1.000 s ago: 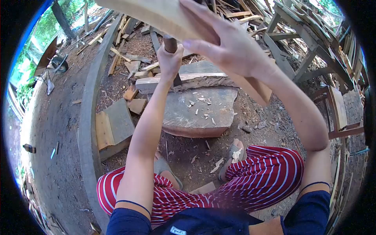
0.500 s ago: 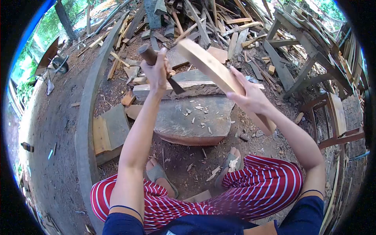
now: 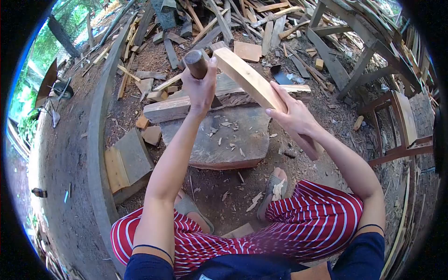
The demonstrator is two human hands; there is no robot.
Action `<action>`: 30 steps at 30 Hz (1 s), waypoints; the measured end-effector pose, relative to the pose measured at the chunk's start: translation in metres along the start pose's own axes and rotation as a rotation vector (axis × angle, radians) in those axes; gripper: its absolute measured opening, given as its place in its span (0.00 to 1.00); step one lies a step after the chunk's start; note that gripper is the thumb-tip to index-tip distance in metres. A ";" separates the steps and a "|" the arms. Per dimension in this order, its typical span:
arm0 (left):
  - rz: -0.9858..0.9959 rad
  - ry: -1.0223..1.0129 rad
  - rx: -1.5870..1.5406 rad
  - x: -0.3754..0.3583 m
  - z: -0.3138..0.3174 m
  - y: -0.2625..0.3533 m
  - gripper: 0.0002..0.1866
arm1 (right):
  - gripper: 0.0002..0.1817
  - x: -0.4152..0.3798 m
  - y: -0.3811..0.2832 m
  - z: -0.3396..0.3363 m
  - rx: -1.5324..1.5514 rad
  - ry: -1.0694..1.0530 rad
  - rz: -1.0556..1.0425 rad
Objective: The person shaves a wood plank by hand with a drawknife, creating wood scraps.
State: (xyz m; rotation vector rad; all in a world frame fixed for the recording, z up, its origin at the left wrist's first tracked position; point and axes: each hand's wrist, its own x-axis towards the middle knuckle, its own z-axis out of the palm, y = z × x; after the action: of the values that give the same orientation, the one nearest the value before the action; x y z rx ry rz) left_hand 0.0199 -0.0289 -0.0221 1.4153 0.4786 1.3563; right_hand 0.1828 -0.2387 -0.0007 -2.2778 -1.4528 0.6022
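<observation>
My left hand (image 3: 199, 91) is wrapped round the thick brown wooden handle of a bladed tool (image 3: 196, 64). Its dark metal blade slants down below the fist, mostly hidden by my hand and wrist. My right hand (image 3: 295, 114) grips a pale, slightly curved piece of wood (image 3: 249, 78) near its lower part. The wood is tilted, its upper end close beside my left hand and its lower end under my right forearm. Beneath both hands stands a low wooden chopping block (image 3: 219, 144) with loose chips on top. A rough-edged timber (image 3: 170, 108) lies across its far side.
A long grey beam (image 3: 97, 149) runs along the left, with board offcuts (image 3: 126, 161) beside it. Scrap wood (image 3: 219, 23) is heaped at the back. A wooden trestle (image 3: 336, 60) and a small frame (image 3: 399, 126) stand on the right. A wheelbarrow (image 3: 60, 88) is far left.
My left hand and the tool have moved right, closer to the wood's upper end, and the blade is now more hidden. The view has shifted slightly; my right hand keeps its grip.
</observation>
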 end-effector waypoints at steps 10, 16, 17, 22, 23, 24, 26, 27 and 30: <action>0.107 -0.009 0.116 -0.014 0.003 -0.011 0.11 | 0.48 -0.001 -0.024 -0.015 0.170 0.104 -0.112; 0.141 0.030 0.186 -0.014 0.006 -0.015 0.13 | 0.44 -0.009 -0.069 -0.053 0.244 0.228 -0.319; 0.150 0.037 0.200 -0.015 0.004 -0.019 0.14 | 0.43 -0.010 -0.079 -0.061 0.291 0.289 -0.405; 0.051 0.008 0.142 -0.015 0.007 -0.002 0.09 | 0.43 -0.017 -0.109 -0.074 0.222 0.451 -0.664; 0.057 0.002 0.138 -0.017 0.012 0.000 0.09 | 0.43 -0.020 -0.109 -0.071 0.108 0.414 -0.669; 0.101 0.048 0.007 -0.019 0.020 0.004 0.09 | 0.43 -0.024 -0.110 -0.069 0.042 0.095 -0.389; 0.088 0.024 -0.076 -0.020 0.017 0.008 0.10 | 0.43 -0.023 -0.104 -0.061 0.083 0.159 -0.427; 0.093 0.024 -0.073 -0.017 0.015 0.007 0.10 | 0.43 -0.023 -0.105 -0.058 0.124 0.198 -0.459; 0.112 -0.008 -0.014 -0.018 0.013 0.000 0.05 | 0.43 -0.032 -0.113 -0.062 0.249 0.258 -0.563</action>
State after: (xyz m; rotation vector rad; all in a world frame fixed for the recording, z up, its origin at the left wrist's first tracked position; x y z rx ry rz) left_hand 0.0265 -0.0488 -0.0278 1.4540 0.3888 1.4405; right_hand 0.1190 -0.2279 0.1154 -1.5838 -1.6735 0.2814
